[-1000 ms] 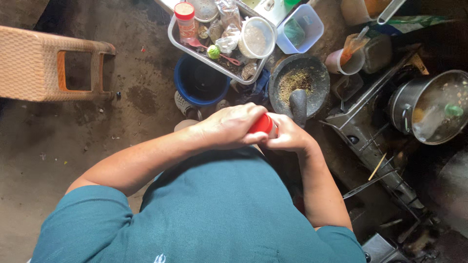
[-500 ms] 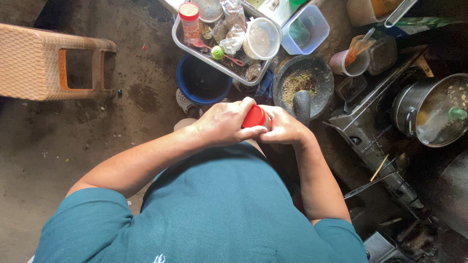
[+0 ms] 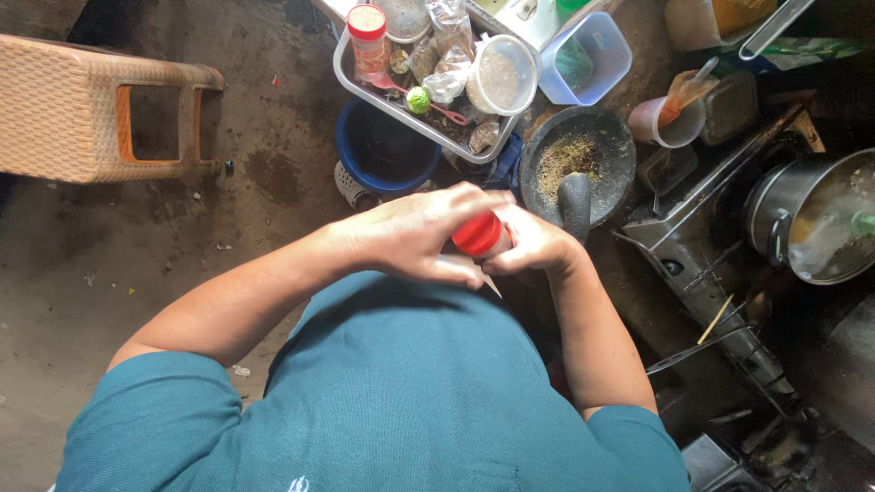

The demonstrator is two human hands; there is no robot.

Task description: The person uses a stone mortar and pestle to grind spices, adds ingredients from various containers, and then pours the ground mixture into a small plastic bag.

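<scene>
Both my hands meet in front of my teal shirt around a small jar with a red lid (image 3: 478,234). My left hand (image 3: 415,232) lies over the lid, fingers curled across its top. My right hand (image 3: 533,244) grips the jar's body from the right, so the body is mostly hidden. Just beyond my hands stands a dark stone mortar (image 3: 620,159) with ground green-brown paste and a pestle (image 3: 574,202) leaning in it.
A metal tray (image 3: 351,68) holds a red-lidded jar (image 3: 368,36), a lime, bags and a round tub. A blue bowl (image 3: 387,150) sits below it. A woven plastic stool (image 3: 82,109) stands left. A steel pot (image 3: 816,219) sits on a stove right.
My hands and the jar stay together at the same place; my left hand has shifted slightly over the red lid, uncovering more of it.
</scene>
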